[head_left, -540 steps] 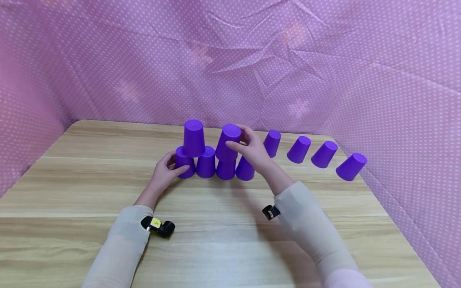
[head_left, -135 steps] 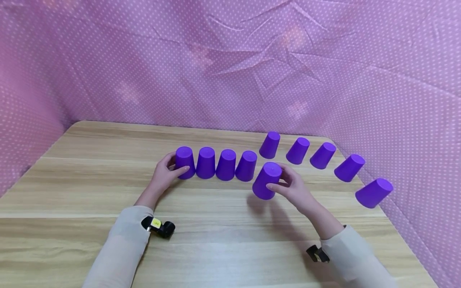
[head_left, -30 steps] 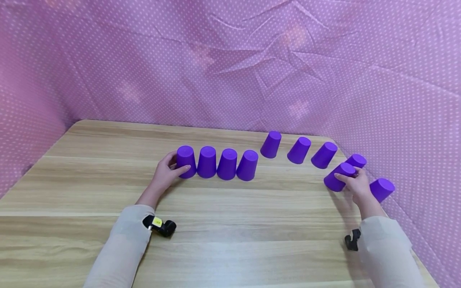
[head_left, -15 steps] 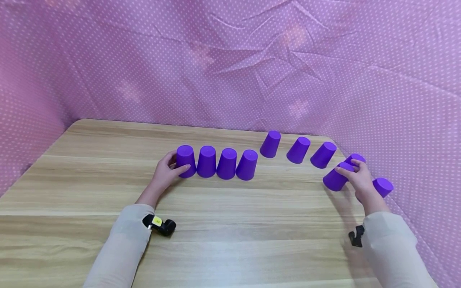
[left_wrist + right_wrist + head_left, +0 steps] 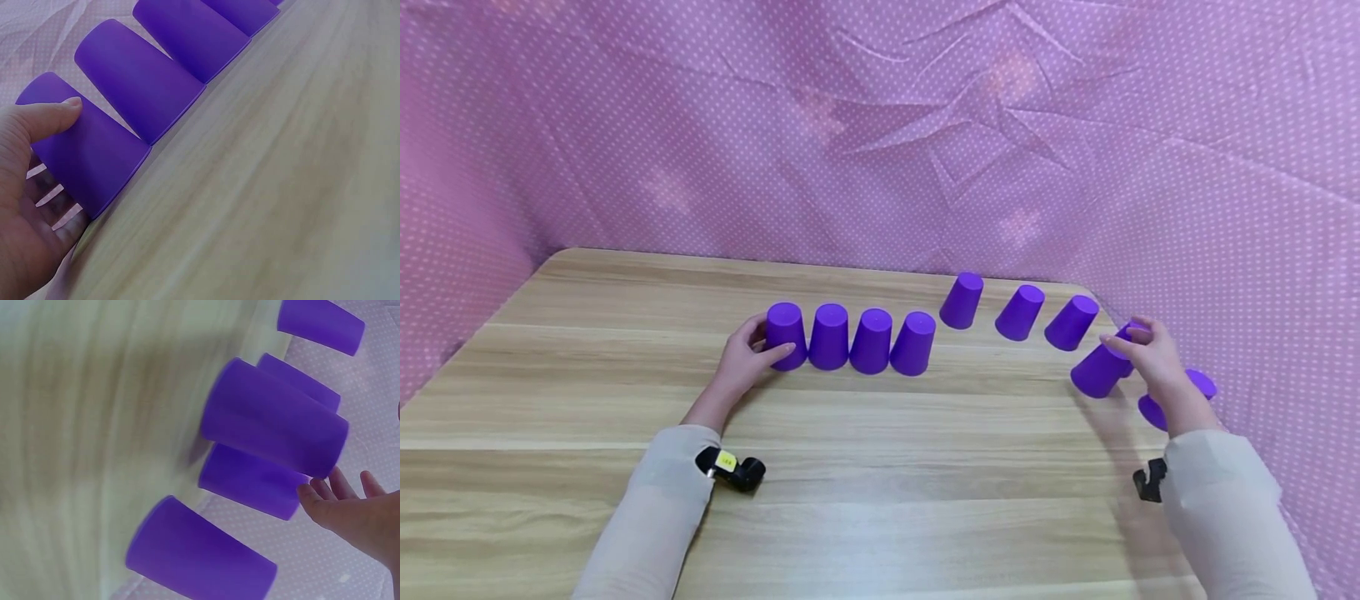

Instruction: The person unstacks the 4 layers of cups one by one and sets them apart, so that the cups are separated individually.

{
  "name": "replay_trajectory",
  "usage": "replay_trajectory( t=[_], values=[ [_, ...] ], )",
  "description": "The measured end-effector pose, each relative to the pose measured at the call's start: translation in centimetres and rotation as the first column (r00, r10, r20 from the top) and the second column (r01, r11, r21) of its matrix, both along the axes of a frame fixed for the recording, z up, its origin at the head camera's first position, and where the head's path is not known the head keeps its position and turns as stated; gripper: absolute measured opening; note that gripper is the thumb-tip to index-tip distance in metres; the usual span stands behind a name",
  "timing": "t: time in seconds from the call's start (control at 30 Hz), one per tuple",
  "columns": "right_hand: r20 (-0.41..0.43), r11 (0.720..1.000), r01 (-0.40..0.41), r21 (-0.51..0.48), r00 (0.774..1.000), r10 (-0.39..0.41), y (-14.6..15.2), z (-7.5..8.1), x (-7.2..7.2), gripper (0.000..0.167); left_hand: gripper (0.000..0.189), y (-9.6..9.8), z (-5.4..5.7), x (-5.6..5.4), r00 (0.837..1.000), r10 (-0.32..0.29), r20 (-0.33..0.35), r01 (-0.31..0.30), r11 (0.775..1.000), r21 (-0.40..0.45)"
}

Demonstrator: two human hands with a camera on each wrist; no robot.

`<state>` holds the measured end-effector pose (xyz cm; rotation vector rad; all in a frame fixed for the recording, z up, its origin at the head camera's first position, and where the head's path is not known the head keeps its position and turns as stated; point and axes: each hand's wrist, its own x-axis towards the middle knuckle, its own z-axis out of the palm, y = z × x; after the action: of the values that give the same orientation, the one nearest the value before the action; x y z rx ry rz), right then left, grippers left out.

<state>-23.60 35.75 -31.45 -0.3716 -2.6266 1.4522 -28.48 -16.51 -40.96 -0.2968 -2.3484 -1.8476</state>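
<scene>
Several purple cups stand upside down on the wooden table. At the left end of a close row, my left hand (image 5: 747, 357) holds the end cup (image 5: 785, 337), thumb across its front and fingers behind, as the left wrist view also shows. My right hand (image 5: 1153, 358) is at the far right, fingers loosely spread just over the raised base of a cup (image 5: 1093, 372) standing on the table. In the right wrist view, the fingertips lie right at that cup's (image 5: 272, 419) base end. Another cup (image 5: 1205, 383) is partly hidden behind the right wrist.
The row continues with three more cups, the last one (image 5: 913, 343) at its right end. Behind and right, spaced cups such as the rear one (image 5: 962, 302) form a slanting line toward the table's right edge. Pink dotted cloth (image 5: 880, 167) hangs around the table (image 5: 850, 483).
Upper cups that stood on the row are gone from it. My right hand carried a cup to the right, set it down, released it and rose slightly. My left hand stays put.
</scene>
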Motion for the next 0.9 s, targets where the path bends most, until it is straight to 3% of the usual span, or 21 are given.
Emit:
replay_trajectory(
  t=[0.5,0.9],
  values=[
    [-0.11,0.989,-0.145,0.034,0.983,0.147,-2.6,1.9,-1.0,0.077,0.058,0.1,-0.1,0.0,1.0,-0.01,-0.002,0.01,1.0,0.02],
    [-0.152,0.97,-0.237,-0.062,0.962,0.225,-7.7,2.0,-2.1,0.071,0.059,0.0,-0.2,-0.1,1.0,-0.011,-0.003,0.011,1.0,0.015]
  ],
)
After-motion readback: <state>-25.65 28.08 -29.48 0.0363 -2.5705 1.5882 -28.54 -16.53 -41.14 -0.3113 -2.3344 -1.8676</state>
